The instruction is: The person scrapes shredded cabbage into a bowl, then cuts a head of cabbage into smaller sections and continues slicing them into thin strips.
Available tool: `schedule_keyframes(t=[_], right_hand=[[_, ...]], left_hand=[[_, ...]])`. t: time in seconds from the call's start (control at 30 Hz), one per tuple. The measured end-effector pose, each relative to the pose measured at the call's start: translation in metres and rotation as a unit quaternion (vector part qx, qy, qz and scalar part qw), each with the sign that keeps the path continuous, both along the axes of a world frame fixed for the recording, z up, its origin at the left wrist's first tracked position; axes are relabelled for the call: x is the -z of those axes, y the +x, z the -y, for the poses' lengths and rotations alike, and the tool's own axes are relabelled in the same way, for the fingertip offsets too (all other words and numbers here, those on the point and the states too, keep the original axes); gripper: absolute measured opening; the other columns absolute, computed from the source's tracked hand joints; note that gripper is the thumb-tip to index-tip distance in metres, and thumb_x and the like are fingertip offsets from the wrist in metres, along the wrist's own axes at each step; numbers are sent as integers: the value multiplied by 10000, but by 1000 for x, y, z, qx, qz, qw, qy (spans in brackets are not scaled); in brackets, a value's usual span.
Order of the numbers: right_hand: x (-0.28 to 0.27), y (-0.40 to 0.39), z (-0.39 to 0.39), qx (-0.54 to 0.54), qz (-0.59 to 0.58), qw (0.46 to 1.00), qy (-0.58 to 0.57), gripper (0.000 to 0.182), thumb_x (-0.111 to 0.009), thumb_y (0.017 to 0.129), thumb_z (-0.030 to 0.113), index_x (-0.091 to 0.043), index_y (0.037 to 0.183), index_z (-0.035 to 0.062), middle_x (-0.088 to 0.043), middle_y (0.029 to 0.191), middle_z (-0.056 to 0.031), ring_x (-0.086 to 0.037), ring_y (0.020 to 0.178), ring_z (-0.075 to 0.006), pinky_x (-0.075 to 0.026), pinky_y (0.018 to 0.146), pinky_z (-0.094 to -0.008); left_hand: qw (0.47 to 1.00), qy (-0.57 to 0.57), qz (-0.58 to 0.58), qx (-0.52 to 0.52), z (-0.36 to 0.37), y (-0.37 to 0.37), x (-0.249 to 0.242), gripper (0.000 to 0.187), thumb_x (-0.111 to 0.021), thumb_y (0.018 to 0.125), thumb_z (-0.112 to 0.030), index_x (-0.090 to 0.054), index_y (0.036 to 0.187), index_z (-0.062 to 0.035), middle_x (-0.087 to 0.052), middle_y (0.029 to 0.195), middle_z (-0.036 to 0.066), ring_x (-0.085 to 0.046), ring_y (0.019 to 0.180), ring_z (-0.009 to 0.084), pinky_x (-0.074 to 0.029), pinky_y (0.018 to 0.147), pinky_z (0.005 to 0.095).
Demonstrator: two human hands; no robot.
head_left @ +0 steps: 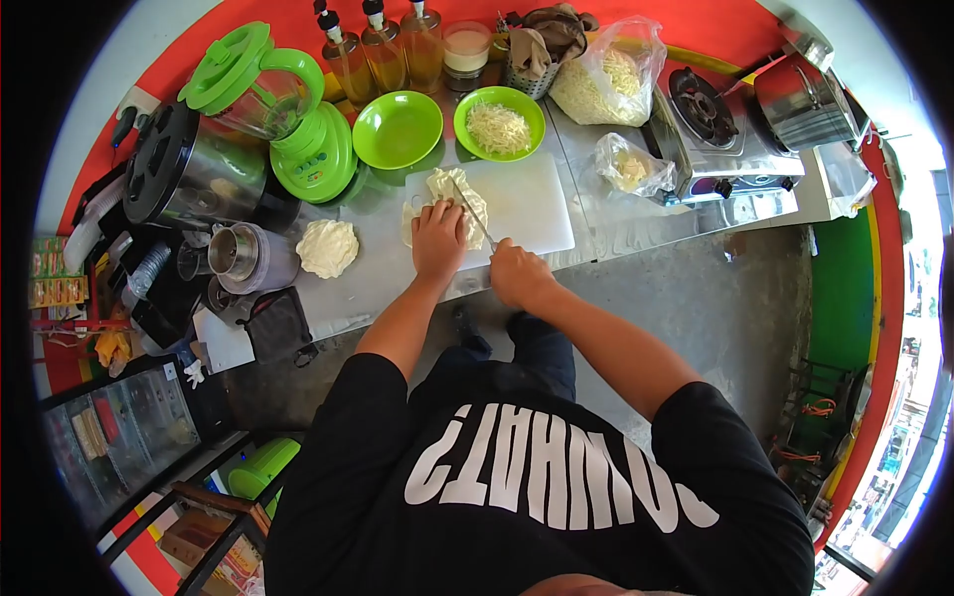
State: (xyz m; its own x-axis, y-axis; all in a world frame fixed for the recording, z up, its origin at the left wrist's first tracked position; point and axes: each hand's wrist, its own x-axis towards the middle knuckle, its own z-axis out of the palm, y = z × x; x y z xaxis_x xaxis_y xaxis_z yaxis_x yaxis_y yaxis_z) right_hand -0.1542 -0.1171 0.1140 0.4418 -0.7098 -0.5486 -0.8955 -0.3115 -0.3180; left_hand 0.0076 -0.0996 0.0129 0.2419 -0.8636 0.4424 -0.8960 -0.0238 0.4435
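Observation:
My right hand [520, 273] is wrapped round the handle of a knife [473, 215], whose blade slants up and left across some pale, crinkled food that looks like cabbage [475, 199]. Bent fingers of my left hand [438, 236] press that cabbage down, just left of the blade. Both rest over a white cutting board [537, 209]. A second pale, rounded piece of cabbage [327, 248] lies on the metal counter to the left. Behind the board, a green bowl [538, 132] holds fine pale shreds [499, 129].
Another green bowl [397, 131] and a green blender [310, 149] stand back left, with pump bottles [386, 55] behind. Bags of shreds [611, 84] and pale food [632, 169] sit right, by a gas stove [706, 104] with a steel pot [807, 99]. The counter's front edge borders me.

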Motion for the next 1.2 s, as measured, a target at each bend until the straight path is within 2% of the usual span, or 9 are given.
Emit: schedule_keyframes(t=[0.13, 0.2, 0.27, 0.43, 0.6, 0.73, 0.93, 1.2], right_hand=[[20, 5, -18, 38, 15, 999, -6, 297, -475, 1054, 249, -490, 1104, -44, -698, 1054, -318, -694, 1009, -479, -549, 899, -537], [28, 9, -22, 63, 20, 997, -38, 142, -501, 988, 88, -507, 1074, -26, -724, 1014, -284, -732, 967, -422, -600, 834, -475], [41, 9, -20, 63, 21, 997, -48, 136, -498, 992, 95, -502, 1070, -17, -727, 996, -278, -736, 951, -419, -602, 824, -475], [44, 19, -4, 56, 22, 996, -63, 148, -504, 990, 99, -495, 1077, -20, -731, 981, -268, -742, 929, -407, -605, 820, -471], [27, 33, 13, 5, 12, 997, -73, 172, -517, 978, 91, -499, 1080, -46, -728, 1025, -272, -739, 969, -402, -602, 844, -455], [30, 21, 1, 24, 9, 998, -60, 182, -521, 978, 95, -493, 1099, -38, -728, 1036, -270, -734, 989, -400, -601, 845, -451], [35, 1, -32, 66, -2, 997, -32, 173, -515, 983, 85, -468, 1113, -19, -728, 988, -276, -736, 940, -423, -601, 823, -478], [56, 23, -13, 62, 9, 994, -87, 148, -509, 990, 91, -470, 1084, -16, -735, 969, -258, -742, 926, -405, -610, 799, -464]], left_hand=[[1000, 25, -12, -5, -2, -1, -1, 137, -658, 907, -155, -691, 1033, -110, -653, 1108, 24, -586, 1065, 265, -425, 892, 422], [999, 39, -11, -10, -1, -2, -2, 140, -661, 891, -143, -692, 1026, -123, -659, 1145, 15, -585, 1083, 258, -423, 907, 417], [999, 33, -13, -3, 0, -2, -5, 139, -655, 891, -133, -690, 1023, -107, -651, 1073, 30, -589, 1040, 278, -426, 869, 429], [999, 34, -7, -6, -1, -3, -6, 157, -643, 895, -139, -685, 1043, -110, -649, 1074, 28, -586, 1047, 279, -429, 879, 428], [1000, 12, -13, -4, 0, -1, -3, 154, -631, 922, -161, -676, 1059, -107, -647, 1080, 33, -584, 1052, 283, -431, 884, 430], [999, 21, -23, -17, 0, -2, -5, 130, -625, 939, -169, -669, 1044, -107, -652, 1109, 33, -583, 1067, 287, -432, 890, 430], [998, 37, -30, -35, -2, -6, -3, 109, -642, 929, -161, -669, 1029, -127, -650, 1139, 3, -583, 1096, 263, -427, 903, 426], [999, 38, -32, -6, -5, -2, -4, 102, -658, 903, -154, -686, 999, -131, -652, 1115, 9, -586, 1070, 261, -430, 893, 415]])
